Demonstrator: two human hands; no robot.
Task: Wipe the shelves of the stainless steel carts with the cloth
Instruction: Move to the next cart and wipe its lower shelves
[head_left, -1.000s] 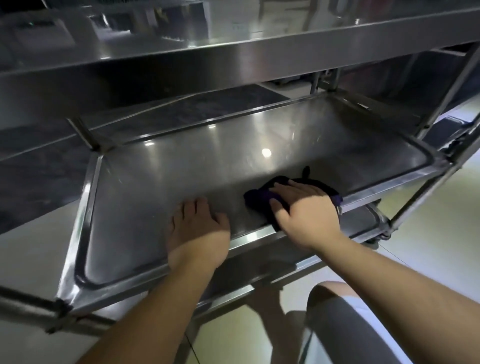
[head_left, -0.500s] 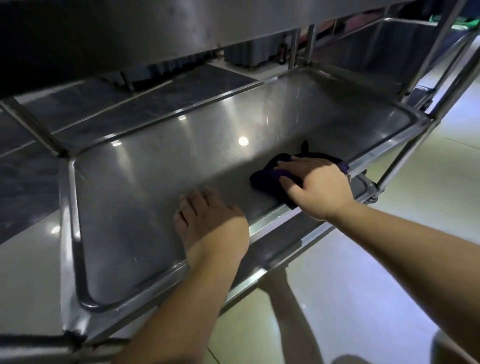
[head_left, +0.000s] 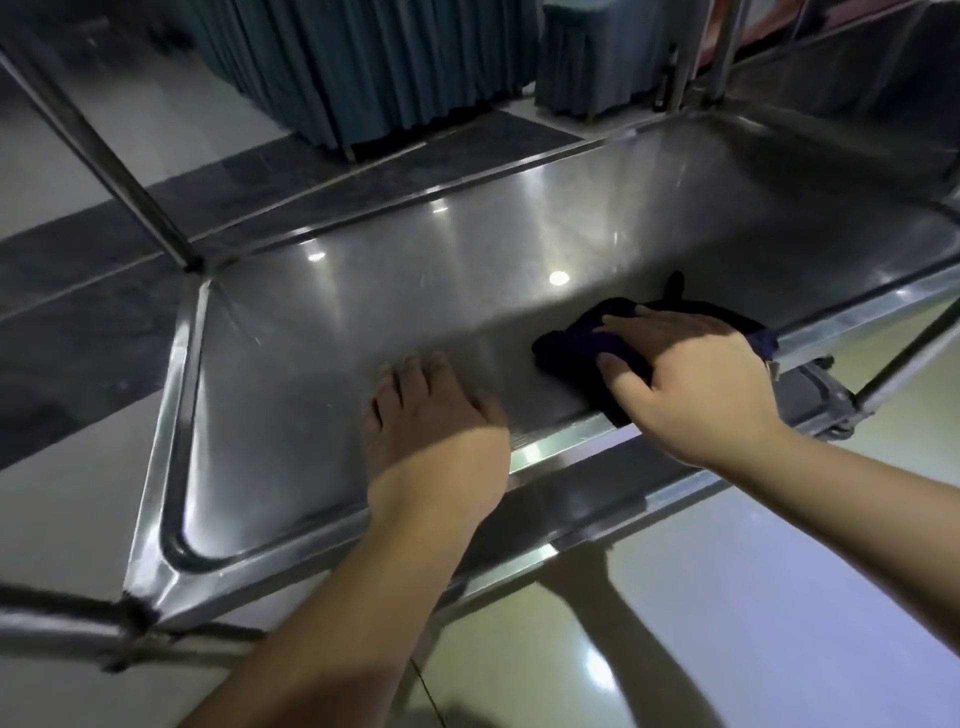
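A stainless steel cart shelf (head_left: 322, 364) with a raised rim fills the middle of the head view. A dark purple cloth (head_left: 571, 348) lies on it close to the near rim, right of centre. My right hand (head_left: 691, 384) lies flat on top of the cloth, fingers spread and pointing left, thumb at the cloth's near edge. My left hand (head_left: 436, 431) rests palm down on the bare shelf to the left of the cloth, fingers straight and pointing away from me, wrist over the near rim.
A lower shelf edge (head_left: 597, 499) shows beneath the near rim. Cart posts rise at the far left (head_left: 104, 156) and far right (head_left: 727, 52). Blue-grey skirted tables (head_left: 363, 67) stand beyond the cart. Glossy tiled floor (head_left: 753, 597) lies below.
My head has dropped below the upper shelf, which has left the view. Both hands stay about where they were on the shelf, the right one still on the cloth.
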